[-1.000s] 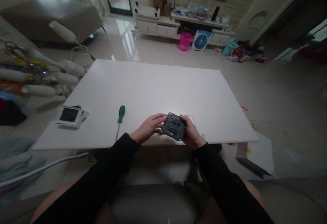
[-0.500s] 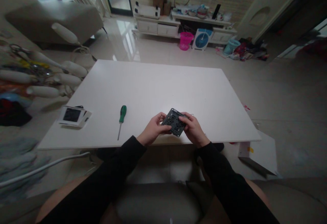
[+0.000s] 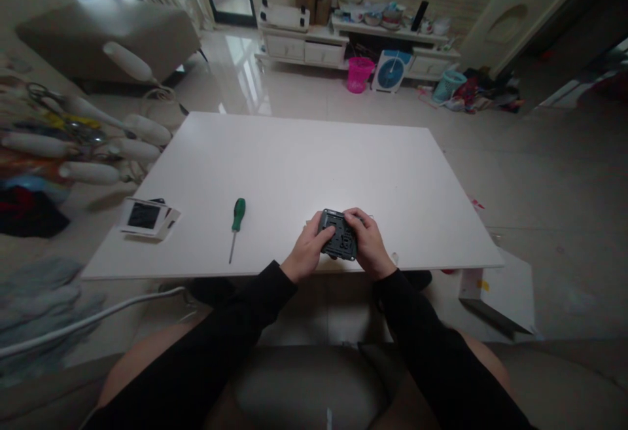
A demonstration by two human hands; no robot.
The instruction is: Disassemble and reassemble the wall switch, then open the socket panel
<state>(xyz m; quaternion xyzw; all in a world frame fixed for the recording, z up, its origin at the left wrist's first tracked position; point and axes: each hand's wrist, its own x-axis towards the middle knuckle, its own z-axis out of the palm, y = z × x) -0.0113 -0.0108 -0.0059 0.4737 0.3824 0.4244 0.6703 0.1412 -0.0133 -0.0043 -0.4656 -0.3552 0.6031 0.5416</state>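
Glossy pale floor [image 3: 540,201] surrounds the white table [image 3: 275,161] I'm looking down on through the head camera, and I read across it from the left. Beyond the table, at the far left, I see a grey upholstered seat [image 3: 110,37]; nearer are several white rounded tubes [image 3: 91,173], too blurred for me to name. On the table's left end lies a small stack of white frames [image 3: 154,227], the top one with a dark panel. Well apart from it, a green-handled screwdriver [image 3: 237,222] lies with its shaft toward the near edge.

Right of that, my left hand [image 3: 305,250] has its thumb pressed on the face of a dark square plate [image 3: 338,237], clamped there with fingers I can't make out behind it. The plate is tilted, just over the near edge of the table, between both hands. My right hand [image 3: 370,241] grips its other side, thumb at the upper corner, the other fingers mostly hidden from me. Farther back stand a pink basket [image 3: 360,76], a blue-and-white fan [image 3: 391,72] and a teal basket [image 3: 448,86]; a white box [image 3: 507,289] sits low beside the table's right end.
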